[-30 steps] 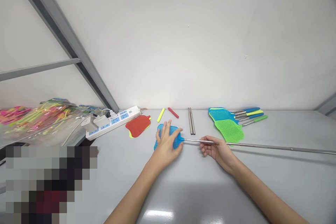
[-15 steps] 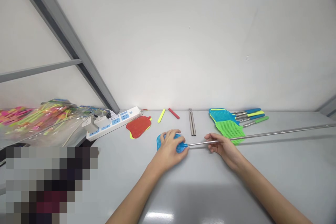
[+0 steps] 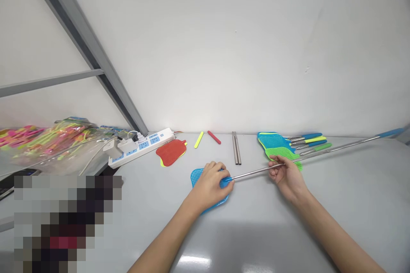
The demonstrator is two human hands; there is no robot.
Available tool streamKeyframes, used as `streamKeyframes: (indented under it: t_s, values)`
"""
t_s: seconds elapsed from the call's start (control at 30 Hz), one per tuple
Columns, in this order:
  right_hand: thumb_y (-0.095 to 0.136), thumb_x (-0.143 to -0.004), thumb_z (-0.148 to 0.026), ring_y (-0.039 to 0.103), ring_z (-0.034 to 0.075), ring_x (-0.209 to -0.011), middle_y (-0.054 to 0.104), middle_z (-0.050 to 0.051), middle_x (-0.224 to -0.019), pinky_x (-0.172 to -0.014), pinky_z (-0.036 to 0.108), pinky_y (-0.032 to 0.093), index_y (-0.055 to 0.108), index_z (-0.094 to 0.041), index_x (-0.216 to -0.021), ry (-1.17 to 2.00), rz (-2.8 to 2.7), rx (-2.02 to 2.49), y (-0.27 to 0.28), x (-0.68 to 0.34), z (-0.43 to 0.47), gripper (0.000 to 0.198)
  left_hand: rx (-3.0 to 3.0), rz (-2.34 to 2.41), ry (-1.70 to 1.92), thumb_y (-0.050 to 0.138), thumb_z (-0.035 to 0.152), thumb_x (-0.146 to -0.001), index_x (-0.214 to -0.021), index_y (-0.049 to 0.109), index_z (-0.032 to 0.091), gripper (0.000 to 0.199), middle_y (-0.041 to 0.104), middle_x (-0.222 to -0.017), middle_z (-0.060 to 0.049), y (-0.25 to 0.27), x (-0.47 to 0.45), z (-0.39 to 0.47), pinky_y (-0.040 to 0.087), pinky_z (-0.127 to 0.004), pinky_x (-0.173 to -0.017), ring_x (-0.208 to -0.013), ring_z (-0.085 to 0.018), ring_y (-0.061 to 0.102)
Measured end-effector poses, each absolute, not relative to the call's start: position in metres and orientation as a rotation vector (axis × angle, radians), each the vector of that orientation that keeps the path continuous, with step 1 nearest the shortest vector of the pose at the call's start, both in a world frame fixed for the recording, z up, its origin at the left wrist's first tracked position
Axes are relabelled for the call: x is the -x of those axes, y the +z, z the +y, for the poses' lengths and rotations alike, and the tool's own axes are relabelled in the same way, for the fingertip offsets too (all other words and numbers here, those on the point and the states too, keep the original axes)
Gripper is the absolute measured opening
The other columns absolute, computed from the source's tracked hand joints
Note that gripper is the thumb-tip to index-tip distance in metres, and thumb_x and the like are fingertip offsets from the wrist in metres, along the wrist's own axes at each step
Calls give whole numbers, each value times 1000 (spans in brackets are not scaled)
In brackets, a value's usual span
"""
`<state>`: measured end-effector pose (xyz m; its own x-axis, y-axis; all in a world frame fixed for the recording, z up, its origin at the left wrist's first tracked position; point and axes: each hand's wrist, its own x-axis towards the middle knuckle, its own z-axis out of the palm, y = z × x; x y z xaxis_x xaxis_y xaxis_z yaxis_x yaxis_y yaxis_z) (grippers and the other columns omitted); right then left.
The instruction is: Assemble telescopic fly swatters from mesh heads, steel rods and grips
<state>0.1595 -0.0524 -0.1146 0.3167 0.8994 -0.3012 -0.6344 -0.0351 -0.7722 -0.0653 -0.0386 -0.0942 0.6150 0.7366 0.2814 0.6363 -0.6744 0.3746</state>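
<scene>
One blue flyswatter, neck gripped by left fingers, rod pinched between right fingers

Blue swatter head — perforated plastic, rod — shiny metal, smooth glossy tabletop, matt wall

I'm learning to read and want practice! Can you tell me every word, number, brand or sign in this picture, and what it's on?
There are none I can read.
Power strip: any marks are too small to make out.
Plastic bags: any print is too blurred to read.
Blue swatter head: no writing shows where the left hand leaves it uncovered.
</scene>
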Motion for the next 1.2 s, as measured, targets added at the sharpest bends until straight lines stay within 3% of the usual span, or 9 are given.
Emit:
streamKeyframes:
  t_s: [0.27,0.4,0.67,1.2]
  values:
    - [38,-74,-25,44,8,-43,51,1,-55,-38,19,37,55,-14,-75,1050,-155,988,-113,-175,-49,21,-2695,1119,525,41,32,-78,-63,47,18,22,47,-68,0,-98,61,-46,34,-28,-67,-71,-14,41]
    - [33,-75,-20,46,10,-48,46,1,-58,-44,23,41,50,-14,-72,1139,2,834,-112,-184,-47,19,-2734,1094,483,40,32,-78,-59,47,18,25,46,-62,-1,-102,56,-49,33,-28,-64,-67,-14,41]
    - [33,-74,-13,25,6,-35,20,-7,-46,-36,19,28,26,-19,-54,1247,-27,678,-128,-180,-51,22,-2708,1042,417,39,33,-79,-56,50,17,30,50,-58,-2,-115,52,-54,33,-28,-61,-61,-14,44]
    - [34,-71,-17,19,6,-31,18,-7,-37,-31,21,18,19,-19,-50,1100,10,682,-123,-158,-64,26,-2724,928,362,34,34,-82,-57,46,17,32,50,-58,0,-120,50,-54,33,-27,-62,-61,-12,44]
